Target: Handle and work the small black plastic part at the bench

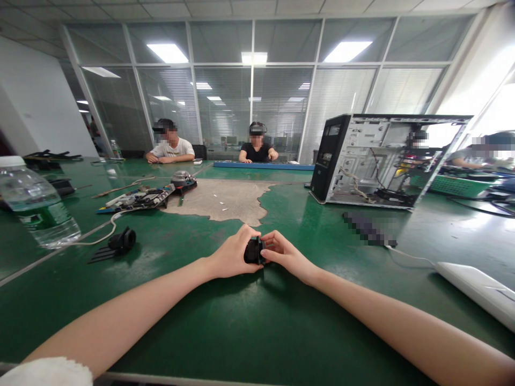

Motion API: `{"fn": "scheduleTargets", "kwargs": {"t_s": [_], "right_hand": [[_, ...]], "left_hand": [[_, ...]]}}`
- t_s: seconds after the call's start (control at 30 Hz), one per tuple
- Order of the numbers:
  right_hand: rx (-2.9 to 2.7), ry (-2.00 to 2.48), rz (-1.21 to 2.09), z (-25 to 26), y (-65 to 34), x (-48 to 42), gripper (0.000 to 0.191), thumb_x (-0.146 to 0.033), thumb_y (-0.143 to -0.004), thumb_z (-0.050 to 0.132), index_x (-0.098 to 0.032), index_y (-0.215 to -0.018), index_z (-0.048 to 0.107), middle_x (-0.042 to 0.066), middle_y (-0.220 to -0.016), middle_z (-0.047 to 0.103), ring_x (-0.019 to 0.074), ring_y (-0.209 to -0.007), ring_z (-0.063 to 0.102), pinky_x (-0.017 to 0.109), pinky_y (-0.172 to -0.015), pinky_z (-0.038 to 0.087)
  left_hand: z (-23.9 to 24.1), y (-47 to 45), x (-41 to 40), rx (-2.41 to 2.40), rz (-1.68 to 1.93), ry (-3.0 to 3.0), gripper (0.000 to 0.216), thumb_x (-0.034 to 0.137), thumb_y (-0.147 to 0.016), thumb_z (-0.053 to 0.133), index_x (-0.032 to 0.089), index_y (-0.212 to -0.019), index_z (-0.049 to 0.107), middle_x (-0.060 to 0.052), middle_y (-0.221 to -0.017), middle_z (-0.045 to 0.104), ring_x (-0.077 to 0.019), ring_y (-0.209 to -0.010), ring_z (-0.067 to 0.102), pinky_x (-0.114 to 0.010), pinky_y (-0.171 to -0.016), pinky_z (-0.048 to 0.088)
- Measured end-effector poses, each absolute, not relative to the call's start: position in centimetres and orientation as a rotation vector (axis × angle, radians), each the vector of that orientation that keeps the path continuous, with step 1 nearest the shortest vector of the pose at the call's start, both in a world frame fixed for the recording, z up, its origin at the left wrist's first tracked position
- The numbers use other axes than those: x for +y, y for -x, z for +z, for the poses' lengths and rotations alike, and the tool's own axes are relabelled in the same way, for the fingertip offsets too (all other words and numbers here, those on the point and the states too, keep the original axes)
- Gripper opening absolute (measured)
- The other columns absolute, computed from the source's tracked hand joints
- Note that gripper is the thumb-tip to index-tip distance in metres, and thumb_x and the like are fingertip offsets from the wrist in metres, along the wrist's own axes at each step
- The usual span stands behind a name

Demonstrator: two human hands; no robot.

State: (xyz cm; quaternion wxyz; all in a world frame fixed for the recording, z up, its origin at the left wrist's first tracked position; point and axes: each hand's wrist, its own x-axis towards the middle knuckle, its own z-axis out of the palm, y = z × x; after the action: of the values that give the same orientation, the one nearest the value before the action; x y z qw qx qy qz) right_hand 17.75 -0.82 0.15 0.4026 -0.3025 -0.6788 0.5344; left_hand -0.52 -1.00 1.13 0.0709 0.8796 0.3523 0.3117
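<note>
My left hand (233, 254) and my right hand (284, 252) meet over the green table (241, 321), both closed round a small black part (253, 251) held between them just above the surface. The left fingers wrap its left side, and the right fingertips pinch its right edge. Most of the part is hidden by my fingers.
An open computer case (382, 161) stands at the right. A circuit board (137, 199) and a small fan (183, 179) lie at the left middle, a black part with a cable (120, 241) nearer. A water bottle (36, 206) stands far left, a white device (478, 289) right. Two people sit opposite.
</note>
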Motion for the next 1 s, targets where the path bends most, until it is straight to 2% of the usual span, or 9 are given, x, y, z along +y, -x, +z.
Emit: {"fn": "scheduleTargets", "kwargs": {"t_s": [0.17,0.3,0.53,0.8,1.0], "right_hand": [[-1.744,0.698,1.348,0.31,-17.85,-0.99,0.032,-0.027,-0.065,0.068,-0.021,-0.086,0.044,-0.002,-0.087,0.052,0.0135,-0.082,0.053,0.026,-0.068,0.042],[-1.703,0.739,1.338,0.23,-17.71,-1.00,0.025,-0.035,-0.072,0.061,-0.021,-0.086,0.045,-0.001,-0.085,0.051,0.0117,-0.075,0.052,0.026,-0.064,0.043],[-1.721,0.796,1.337,-0.22,-17.71,-0.60,0.031,-0.037,-0.072,0.060,-0.021,-0.094,0.046,-0.001,-0.085,0.051,0.0115,-0.074,0.052,0.027,-0.064,0.045],[-1.781,0.672,1.320,0.02,-17.82,-0.97,0.033,-0.026,-0.066,0.068,-0.023,-0.088,0.044,-0.002,-0.088,0.051,0.0144,-0.086,0.053,0.025,-0.065,0.045],[-1.744,0.735,1.303,0.01,-17.66,-0.88,0.023,-0.039,-0.074,0.058,-0.022,-0.085,0.046,-0.002,-0.083,0.051,0.0109,-0.073,0.053,0.025,-0.063,0.046]], "left_hand": [[1.05,0.53,-0.97,1.050,0.933,-2.658,0.059,0.032,-0.060,0.069,0.022,-0.107,0.036,-0.004,-0.102,0.044,-0.0210,-0.087,0.052,-0.034,-0.074,0.044],[1.03,0.50,-1.02,1.046,0.942,-2.651,0.057,0.033,-0.061,0.068,0.022,-0.107,0.036,-0.004,-0.102,0.044,-0.0209,-0.086,0.053,-0.034,-0.073,0.044],[1.13,0.47,-1.05,1.046,0.949,-2.641,0.056,0.034,-0.060,0.068,0.021,-0.106,0.037,-0.004,-0.102,0.045,-0.0211,-0.087,0.052,-0.033,-0.073,0.044],[1.15,0.49,-1.13,1.045,0.942,-2.646,0.057,0.032,-0.060,0.068,0.022,-0.106,0.036,-0.004,-0.102,0.044,-0.0206,-0.085,0.052,-0.033,-0.072,0.044],[1.19,0.44,-1.13,1.053,0.940,-2.659,0.055,0.036,-0.062,0.067,0.021,-0.106,0.036,-0.004,-0.100,0.044,-0.0204,-0.084,0.052,-0.033,-0.071,0.044]]}}
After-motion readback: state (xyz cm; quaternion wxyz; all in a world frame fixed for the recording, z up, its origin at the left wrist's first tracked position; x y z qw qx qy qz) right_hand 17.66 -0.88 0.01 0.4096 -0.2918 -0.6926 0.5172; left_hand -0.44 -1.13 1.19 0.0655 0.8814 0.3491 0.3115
